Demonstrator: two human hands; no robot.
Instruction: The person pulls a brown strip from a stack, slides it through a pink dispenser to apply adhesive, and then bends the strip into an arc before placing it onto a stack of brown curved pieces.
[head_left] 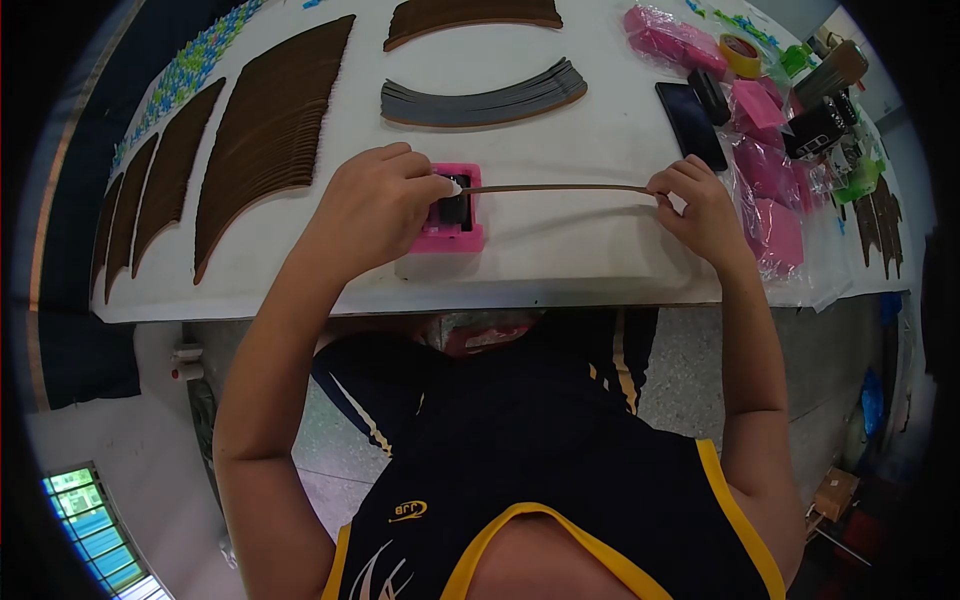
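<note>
A thin brown strip [560, 187] is stretched nearly level between my two hands above the white table [560, 290]. My left hand [385, 205] pinches its left end, with a small white bit at the fingertips, beside a pink tray [463, 243] that holds a black object [455, 208]. My left fingers partly cover the tray. At the strip's right end, my right hand [695, 208] grips it between thumb and fingers. Beyond the strip lies a curved stack of grey strips [485, 108], and farther back a brown stack [470, 20].
Fanned brown stacks [275, 130] lie at the left, near blue and green bits [205, 60]. On the right are a black phone [690, 125], pink blocks in clear plastic [778, 235], yellow tape [740, 55], a brush [835, 72] and more brown strips [880, 228].
</note>
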